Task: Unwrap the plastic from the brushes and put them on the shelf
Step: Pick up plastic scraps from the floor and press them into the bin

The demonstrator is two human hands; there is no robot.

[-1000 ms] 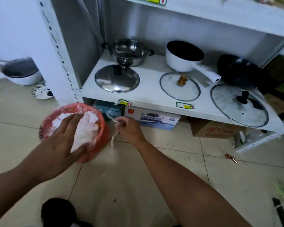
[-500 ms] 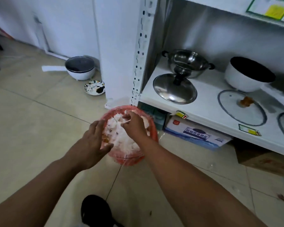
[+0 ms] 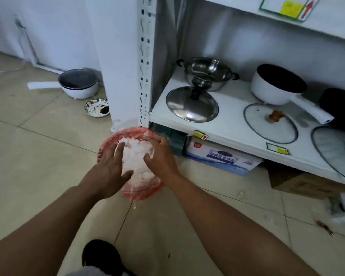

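1. The plastic (image 3: 137, 156), a white crumpled wad, sits in a round red bag (image 3: 142, 193) held above the floor (image 3: 38, 166), just in front of the shelf's (image 3: 229, 134) left corner post.
2. What the wad wraps cannot be told.
3. The left hand (image 3: 109, 170) lies on the wad's left side, fingers (image 3: 119, 150) spread and nearly straight, thumb against the wad.
4. The right hand (image 3: 161, 156) covers the wad's right side, its fingers bent over the top, thumb pressed in, gripping the plastic.
5. On the shelf stand a steel pot (image 3: 207, 73) with its lid (image 3: 191, 105) lying in front, and a white saucepan (image 3: 277, 85) behind a glass lid (image 3: 271, 123).
6. A box (image 3: 223, 157) lies under the shelf.
7. On the floor to the left sit a white pot (image 3: 79, 84) and a small dish (image 3: 97, 107).
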